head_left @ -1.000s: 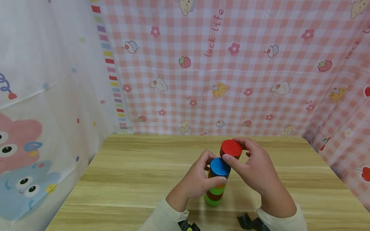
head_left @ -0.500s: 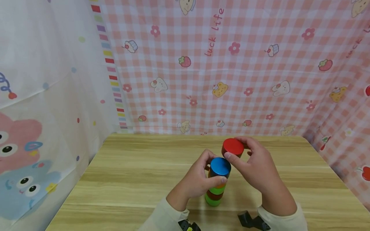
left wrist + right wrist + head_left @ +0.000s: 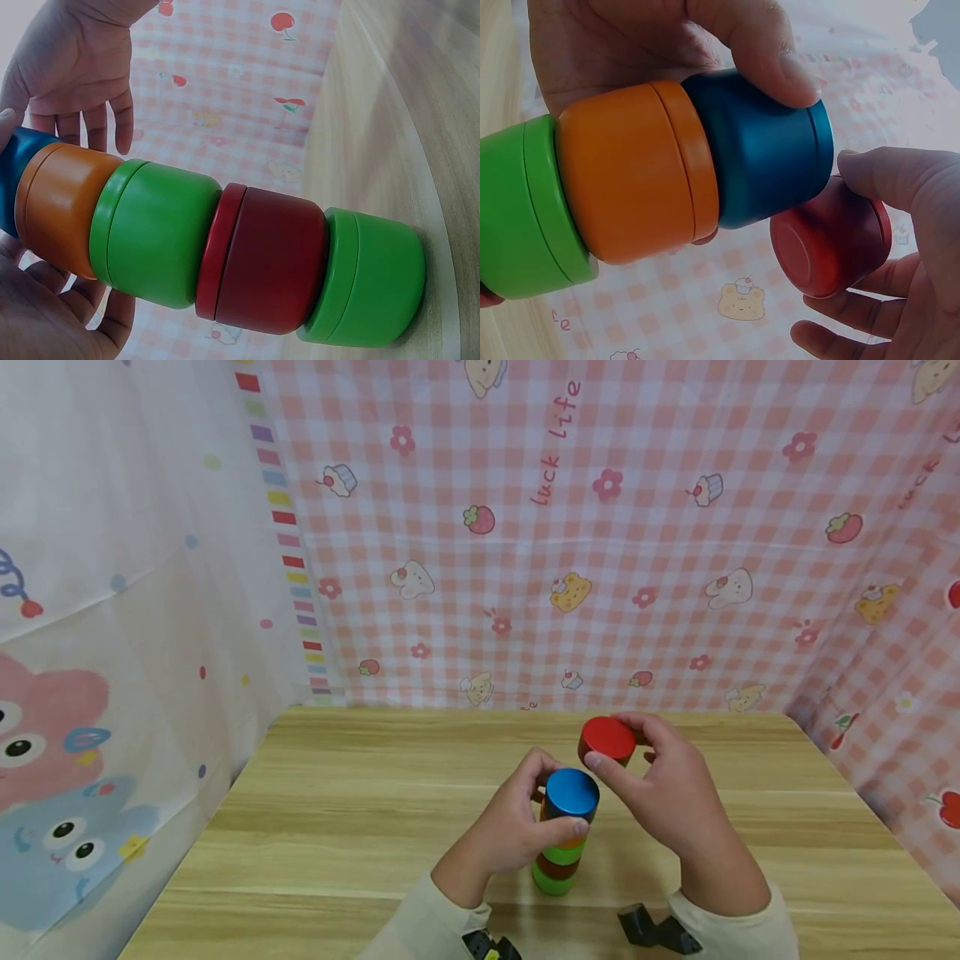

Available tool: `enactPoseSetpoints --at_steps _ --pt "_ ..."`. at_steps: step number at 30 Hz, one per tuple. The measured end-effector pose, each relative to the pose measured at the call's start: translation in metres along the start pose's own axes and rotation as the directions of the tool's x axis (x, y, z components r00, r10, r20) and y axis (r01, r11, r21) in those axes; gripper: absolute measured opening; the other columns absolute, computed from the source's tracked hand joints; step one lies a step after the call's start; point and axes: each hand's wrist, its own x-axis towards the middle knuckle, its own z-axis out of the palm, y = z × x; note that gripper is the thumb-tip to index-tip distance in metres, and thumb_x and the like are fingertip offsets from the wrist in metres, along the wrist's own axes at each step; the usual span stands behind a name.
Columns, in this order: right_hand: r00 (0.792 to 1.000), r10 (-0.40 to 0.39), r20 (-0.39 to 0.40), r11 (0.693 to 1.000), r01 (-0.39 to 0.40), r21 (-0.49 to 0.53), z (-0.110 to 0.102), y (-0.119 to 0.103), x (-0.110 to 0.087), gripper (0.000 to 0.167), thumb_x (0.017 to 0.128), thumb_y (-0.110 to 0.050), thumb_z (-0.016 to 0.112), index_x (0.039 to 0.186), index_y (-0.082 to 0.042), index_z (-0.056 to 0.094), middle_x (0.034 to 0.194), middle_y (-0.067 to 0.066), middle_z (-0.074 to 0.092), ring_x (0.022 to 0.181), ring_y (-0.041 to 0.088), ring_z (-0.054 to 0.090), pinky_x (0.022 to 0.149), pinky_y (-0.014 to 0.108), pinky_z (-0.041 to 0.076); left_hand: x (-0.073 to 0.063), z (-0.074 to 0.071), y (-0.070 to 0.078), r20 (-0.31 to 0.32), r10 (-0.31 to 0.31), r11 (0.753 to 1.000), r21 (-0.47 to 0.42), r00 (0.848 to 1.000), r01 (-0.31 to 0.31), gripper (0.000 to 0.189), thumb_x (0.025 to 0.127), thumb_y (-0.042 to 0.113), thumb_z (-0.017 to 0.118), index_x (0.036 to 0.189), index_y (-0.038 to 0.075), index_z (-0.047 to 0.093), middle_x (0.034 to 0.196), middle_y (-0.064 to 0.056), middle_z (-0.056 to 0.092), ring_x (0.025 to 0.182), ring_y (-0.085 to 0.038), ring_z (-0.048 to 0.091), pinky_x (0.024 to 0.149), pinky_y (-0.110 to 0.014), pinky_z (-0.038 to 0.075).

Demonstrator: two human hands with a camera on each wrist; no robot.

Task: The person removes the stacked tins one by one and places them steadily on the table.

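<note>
A stack of small round canisters stands upright on the table. From the top they are blue (image 3: 572,793), orange (image 3: 630,172), green (image 3: 161,232), dark red (image 3: 274,259) and a bottom green one (image 3: 379,277); each has a seam near its upper rim. My left hand (image 3: 517,827) grips the stack near its top, thumb on the near side of the blue canister. Held between thumb and fingers of my right hand (image 3: 671,793), a red canister (image 3: 606,739) hangs just beyond and right of the blue one. Whether those two touch is unclear.
The wooden table (image 3: 360,793) extends around the stack. Behind it hangs a pink checked cloth (image 3: 487,568), with a white printed cloth (image 3: 150,652) at the left. Black wrist devices (image 3: 660,931) sit by both sleeves.
My right hand has shifted slightly up and to the right with the red canister, away from the blue one. The left hand and the stack have stayed in place.
</note>
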Motion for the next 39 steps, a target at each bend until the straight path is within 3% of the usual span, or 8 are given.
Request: enactPoseSetpoints --at_steps 39 --pt "0.997 0.063 0.035 0.998 -0.063 -0.022 0.006 0.019 0.012 0.067 0.096 -0.043 0.076 0.146 -0.003 0.055 0.136 0.019 0.063 0.126 0.038 0.055 0.102 0.059 0.047 -0.001 0.0 -0.001 -0.005 0.017 1.0 0.001 1.0 -0.017 0.047 0.094 0.028 0.078 0.129 0.017 0.047 0.124 0.005 0.06 0.119 -0.014 0.054 0.104 -0.041 0.044"
